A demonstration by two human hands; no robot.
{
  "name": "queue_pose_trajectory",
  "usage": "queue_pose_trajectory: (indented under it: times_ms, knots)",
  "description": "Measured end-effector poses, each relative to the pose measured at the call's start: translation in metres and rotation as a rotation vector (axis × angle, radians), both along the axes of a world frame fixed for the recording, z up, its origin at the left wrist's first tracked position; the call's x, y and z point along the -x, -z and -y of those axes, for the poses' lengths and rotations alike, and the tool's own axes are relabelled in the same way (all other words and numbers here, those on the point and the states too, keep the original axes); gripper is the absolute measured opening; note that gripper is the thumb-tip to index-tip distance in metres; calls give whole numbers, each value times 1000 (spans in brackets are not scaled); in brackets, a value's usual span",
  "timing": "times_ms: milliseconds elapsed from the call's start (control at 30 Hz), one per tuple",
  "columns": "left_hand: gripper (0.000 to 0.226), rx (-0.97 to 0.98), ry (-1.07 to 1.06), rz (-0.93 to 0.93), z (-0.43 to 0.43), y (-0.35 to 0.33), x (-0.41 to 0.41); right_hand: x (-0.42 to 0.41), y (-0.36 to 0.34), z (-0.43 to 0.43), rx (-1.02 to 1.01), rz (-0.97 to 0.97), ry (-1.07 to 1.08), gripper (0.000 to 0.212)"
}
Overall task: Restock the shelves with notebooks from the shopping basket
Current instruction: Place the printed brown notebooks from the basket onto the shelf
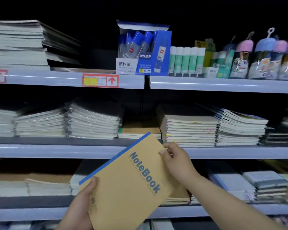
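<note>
Left hand [80, 205] grips the notebook [128, 181] at its near corner, thumb on the cover. Right hand [176, 161] pinches the far edge, fingers [165, 152] curled. It hangs tilted before the middle shelf [56, 151]. Best level it, then slide it flat onto the low brown stack [140, 128].

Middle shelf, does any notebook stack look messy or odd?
Yes: the blue-edged notebook stack at right is splayed, covers curling up. The brown kraft pile in the centre sits far lower than its neighbours.
</note>
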State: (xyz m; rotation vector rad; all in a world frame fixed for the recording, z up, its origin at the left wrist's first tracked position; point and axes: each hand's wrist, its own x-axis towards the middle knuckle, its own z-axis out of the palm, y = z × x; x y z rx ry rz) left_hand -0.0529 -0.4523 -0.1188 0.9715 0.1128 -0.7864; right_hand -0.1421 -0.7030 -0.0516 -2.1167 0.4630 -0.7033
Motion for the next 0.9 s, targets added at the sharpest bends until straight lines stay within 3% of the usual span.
queue_pose_trajectory:
  times_ms: [200, 433, 567, 733, 900]
  knots:
    - [41, 29, -180, 15, 11, -18, -6, -1, -3, -2, 309, 65, 83, 28]
    - [36, 36, -283, -82, 25, -31, -9, 5, -1, -6, 367, 106, 124, 29]
    - [37, 149, -358, -119, 32, -36, -9, 8, -1, -15, 403, 133, 89, 30]
    - [33, 209, -396, -124, 42, -43, -8, 16, -2, -40, 495, 169, -62, 37]
    - [32, 264, -438, -176, 55, -60, -7, 27, -6, -69, 750, 62, -365, 71]
